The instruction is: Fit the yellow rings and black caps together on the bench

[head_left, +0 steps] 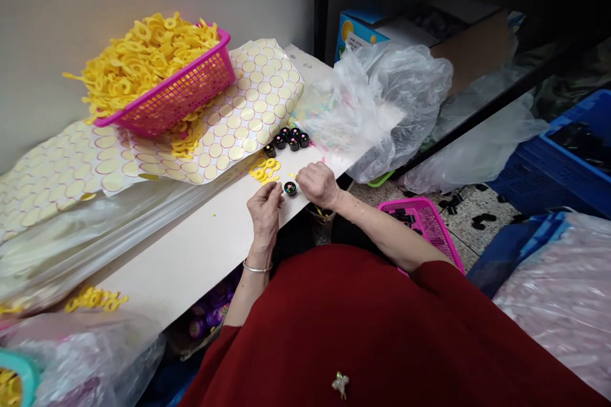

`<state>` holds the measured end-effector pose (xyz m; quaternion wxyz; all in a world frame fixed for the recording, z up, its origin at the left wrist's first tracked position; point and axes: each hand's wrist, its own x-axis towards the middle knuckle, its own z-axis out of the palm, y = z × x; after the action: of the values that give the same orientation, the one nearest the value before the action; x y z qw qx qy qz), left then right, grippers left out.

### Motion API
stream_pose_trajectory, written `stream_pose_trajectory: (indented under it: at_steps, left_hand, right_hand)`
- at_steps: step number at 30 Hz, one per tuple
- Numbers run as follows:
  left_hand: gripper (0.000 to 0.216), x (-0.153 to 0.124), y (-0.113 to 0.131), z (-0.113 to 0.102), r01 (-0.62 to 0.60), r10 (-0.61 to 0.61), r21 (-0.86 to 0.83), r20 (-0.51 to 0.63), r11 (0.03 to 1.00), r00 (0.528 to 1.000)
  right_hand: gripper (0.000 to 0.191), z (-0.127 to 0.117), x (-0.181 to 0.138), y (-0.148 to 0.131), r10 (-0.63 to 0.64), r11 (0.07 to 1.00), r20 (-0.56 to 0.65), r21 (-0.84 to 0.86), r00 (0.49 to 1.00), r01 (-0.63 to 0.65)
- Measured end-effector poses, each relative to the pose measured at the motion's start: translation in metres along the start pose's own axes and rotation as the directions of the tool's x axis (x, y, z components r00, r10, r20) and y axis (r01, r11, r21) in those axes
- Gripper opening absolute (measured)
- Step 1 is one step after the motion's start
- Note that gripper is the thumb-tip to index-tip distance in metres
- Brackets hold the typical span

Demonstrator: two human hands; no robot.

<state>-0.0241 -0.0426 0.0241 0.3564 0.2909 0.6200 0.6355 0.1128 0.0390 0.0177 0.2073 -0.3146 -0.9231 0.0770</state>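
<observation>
Looks like small-parts workshop tbh: pink basket (191, 100) heaped with yellow plastic bits (147, 57) far left, loads of round-sticker sheets (62, 156), blue crate (534, 168) right, black pieces (483, 221) littering floor (465, 245).

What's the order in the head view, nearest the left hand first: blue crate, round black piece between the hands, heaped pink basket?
1. Round black piece: right of the left hand.
2. Heaped pink basket: upper left.
3. Blue crate: far right.

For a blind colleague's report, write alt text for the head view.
A person's left hand and right hand flank a small round black piece with colored bits inside, on a white table. Similar black pieces and yellow rings lie beyond; farther left, a pink basket heaped with yellow parts rests on a sheet printed with circles.
</observation>
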Motion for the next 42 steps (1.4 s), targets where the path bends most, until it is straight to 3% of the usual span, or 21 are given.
stream_pose_trajectory:
  at_steps: [2, 4, 6, 9, 12, 16, 22, 26, 29, 38, 42]
  left_hand:
    - [0.03, -0.005, 0.007, 0.002, 0.139, -0.13, -0.103, 0.088, 0.985, 0.988]
    - [0.027, -0.01, 0.009, 0.002, 0.225, -0.207, -0.133, 0.141, 0.965, 0.968]
    - [0.024, -0.014, 0.009, 0.0, 0.275, -0.256, -0.139, 0.137, 0.951, 0.957]
    - [0.022, -0.018, 0.005, -0.003, 0.327, -0.312, -0.153, 0.114, 0.933, 0.943]
    - [0.021, -0.016, 0.002, -0.005, 0.363, -0.342, -0.17, 0.14, 0.916, 0.929]
    - [0.022, -0.006, 0.003, -0.003, 0.377, -0.345, -0.23, 0.17, 0.897, 0.923]
    - [0.022, 0.009, 0.002, 0.002, 0.338, -0.307, -0.211, 0.166, 0.917, 0.937]
    - [0.025, 0.014, -0.004, 0.0, 0.201, -0.198, -0.169, 0.038, 0.965, 0.98]
    - [0.025, 0.018, -0.011, -0.002, 0.193, -0.196, -0.139, -0.012, 0.971, 0.981]
    - [0.024, 0.022, -0.025, 0.004, 0.144, -0.144, 0.011, 0.027, 0.99, 0.989]
    - [0.016, 0.026, -0.031, 0.006, 0.064, -0.068, 0.088, 0.047, 0.994, 0.997]
  right_hand:
    - [0.039, -0.003, -0.018, -0.012, -0.167, 0.986, 0.0, 0.023, 0.986, 0.167]
    - [0.039, -0.002, -0.035, -0.022, -0.243, 0.968, -0.015, 0.064, 0.97, 0.244]
    - [0.034, 0.002, -0.047, -0.028, -0.193, 0.972, -0.075, 0.119, 0.978, 0.201]
    - [0.034, 0.009, -0.054, -0.032, -0.015, 0.962, -0.164, 0.268, 0.986, 0.059]
    - [0.031, 0.011, -0.051, -0.033, 0.056, 0.92, -0.141, 0.392, 0.988, 0.004]
    - [0.025, 0.005, -0.037, -0.034, 0.086, 0.949, -0.064, 0.309, 0.994, -0.062]
    - [0.023, -0.004, -0.014, -0.028, 0.129, 0.956, 0.083, 0.253, 0.988, -0.146]
    - [0.025, -0.005, -0.004, -0.021, 0.157, 0.969, 0.129, 0.173, 0.979, -0.178]
    - [0.025, -0.004, 0.0, -0.018, 0.171, 0.976, 0.158, 0.11, 0.973, -0.189]
    - [0.025, 0.0, 0.004, -0.019, 0.177, 0.978, 0.229, 0.066, 0.957, -0.197]
    - [0.023, 0.003, 0.004, -0.014, 0.198, 0.959, 0.217, 0.159, 0.956, -0.235]
